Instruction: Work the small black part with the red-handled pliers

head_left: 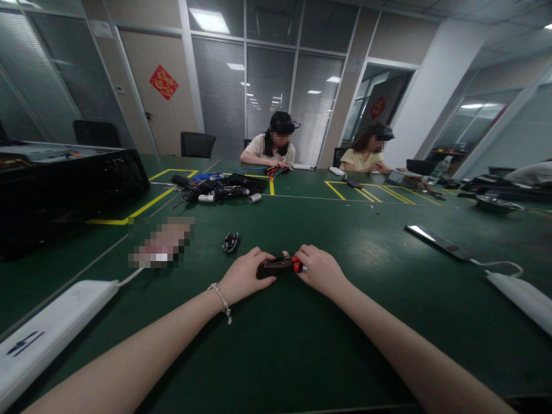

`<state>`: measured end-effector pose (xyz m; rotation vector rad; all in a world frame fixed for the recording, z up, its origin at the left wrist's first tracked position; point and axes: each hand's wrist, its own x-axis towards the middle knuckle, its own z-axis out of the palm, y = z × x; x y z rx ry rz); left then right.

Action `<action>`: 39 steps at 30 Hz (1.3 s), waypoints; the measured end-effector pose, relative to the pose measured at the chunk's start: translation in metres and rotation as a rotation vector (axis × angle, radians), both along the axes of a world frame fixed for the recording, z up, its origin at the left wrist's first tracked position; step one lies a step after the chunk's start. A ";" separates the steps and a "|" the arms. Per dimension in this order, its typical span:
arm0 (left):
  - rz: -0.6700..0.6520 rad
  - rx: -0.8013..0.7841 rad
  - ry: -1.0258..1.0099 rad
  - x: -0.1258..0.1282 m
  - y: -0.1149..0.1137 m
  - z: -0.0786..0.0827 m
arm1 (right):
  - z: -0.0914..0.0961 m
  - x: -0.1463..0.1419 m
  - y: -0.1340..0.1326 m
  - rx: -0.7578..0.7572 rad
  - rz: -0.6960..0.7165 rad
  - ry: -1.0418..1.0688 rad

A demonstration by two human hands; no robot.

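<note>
My left hand (245,277) and my right hand (319,269) both grip a small black and red tool (280,265) low over the green table (302,333). The left fingers wrap its black end; the right fingers close round the red end with a silvery tip. A bead bracelet (222,301) sits on my left wrist. A small black part (231,242) lies on the table just beyond my left hand.
A white power strip (47,330) lies at the left front, another (521,296) at the right with a flat dark bar (435,241). A black case (64,190) stands far left. Cables and tools (219,188) are piled mid-table. Two people sit at the far side.
</note>
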<state>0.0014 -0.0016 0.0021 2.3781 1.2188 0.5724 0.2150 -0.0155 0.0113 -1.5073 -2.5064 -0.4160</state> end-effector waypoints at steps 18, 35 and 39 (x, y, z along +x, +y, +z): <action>0.007 -0.011 0.000 0.001 -0.001 0.002 | -0.001 0.000 0.002 0.007 0.005 -0.001; -0.006 0.010 -0.009 0.001 0.001 0.000 | -0.001 0.001 0.001 0.000 0.006 0.010; -0.007 0.037 -0.001 0.000 0.001 -0.003 | -0.001 0.000 0.001 0.008 0.009 0.001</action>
